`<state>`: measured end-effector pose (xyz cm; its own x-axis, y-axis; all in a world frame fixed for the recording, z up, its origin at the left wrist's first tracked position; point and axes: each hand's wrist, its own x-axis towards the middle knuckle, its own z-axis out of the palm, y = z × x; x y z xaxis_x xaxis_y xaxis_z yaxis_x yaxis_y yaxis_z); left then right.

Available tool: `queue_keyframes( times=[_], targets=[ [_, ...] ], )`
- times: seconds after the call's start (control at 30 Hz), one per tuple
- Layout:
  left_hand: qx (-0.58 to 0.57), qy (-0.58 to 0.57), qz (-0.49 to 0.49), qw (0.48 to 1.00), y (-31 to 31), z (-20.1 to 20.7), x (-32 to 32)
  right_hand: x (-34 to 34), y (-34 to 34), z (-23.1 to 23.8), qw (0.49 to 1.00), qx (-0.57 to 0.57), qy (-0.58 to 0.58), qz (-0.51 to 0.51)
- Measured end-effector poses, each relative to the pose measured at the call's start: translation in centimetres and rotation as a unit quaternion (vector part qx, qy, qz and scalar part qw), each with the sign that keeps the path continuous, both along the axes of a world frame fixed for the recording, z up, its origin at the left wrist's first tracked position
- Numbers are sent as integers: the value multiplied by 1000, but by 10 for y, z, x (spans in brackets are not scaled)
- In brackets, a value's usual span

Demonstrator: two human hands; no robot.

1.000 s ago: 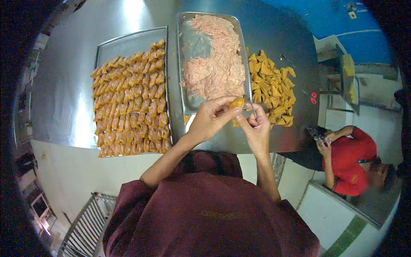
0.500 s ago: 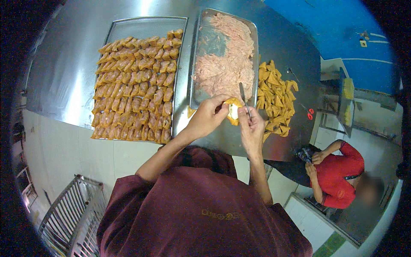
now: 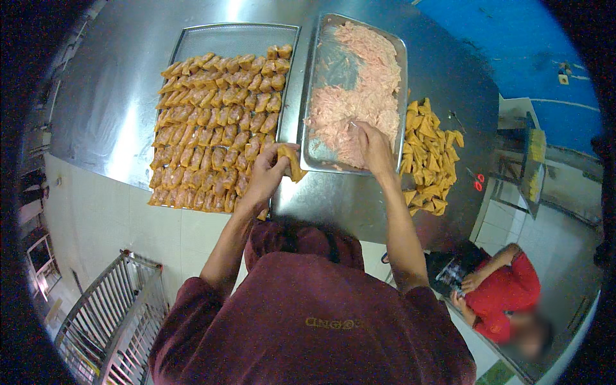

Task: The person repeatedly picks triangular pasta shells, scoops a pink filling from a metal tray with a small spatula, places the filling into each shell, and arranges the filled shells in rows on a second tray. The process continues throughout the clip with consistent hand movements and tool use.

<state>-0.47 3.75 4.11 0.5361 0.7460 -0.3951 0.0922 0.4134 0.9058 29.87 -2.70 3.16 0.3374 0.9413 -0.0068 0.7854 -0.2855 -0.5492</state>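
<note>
Head view: two bare hands working at a metal table point(image 3: 327, 208) with pan, tray and pile.

The left hand point(image 3: 265, 173) pinches a yellow-brown wrapper point(image 3: 293, 164) between thumb and fingers, just beside the near left corner of the metal pan point(image 3: 337, 67). The right hand point(image 3: 375, 147) is over the pan's pink mince point(image 3: 378, 70), fingers bent; what they grip cannot be told. Rows of filled pieces point(image 3: 218, 117) occupy the mesh tray point(image 3: 237, 42) at left; folded yellow-brown pieces point(image 3: 431, 154) lie heaped at right.
</note>
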Motion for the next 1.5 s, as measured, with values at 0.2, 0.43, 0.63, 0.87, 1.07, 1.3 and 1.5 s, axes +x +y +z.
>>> queue_keyframes(
  times=[0.2, 0.43, 0.63, 0.87, 1.07, 1.3, 1.5],
  targets=[
    [1, 27, 19, 999, 5, 11, -10, -1, 12, -23, 986, -66, 147, 32],
    [-68, 24, 43, 996, 5, 4, -14, -8, 14, -29, 962, -104, 252, 5],
    [-69, 24, 43, 996, 9, 8, -13, -6, 4, -36, 906, -122, 404, -37],
    [-106, -2, 60, 993, 10, 21, -7, -9, 13, -32, 974, -23, 224, 1],
    [-126, -56, 50, 989, 9, 21, -7, -20, 25, -25, 979, -95, 179, 32],
    [-147, -23, 84, 985, 8, 16, -18, -19, 20, -34, 973, -132, 185, 25],
    [-136, -31, 79, 987, 11, 18, -15, -28, 12, -43, 951, -143, 272, 10]
  ],
)
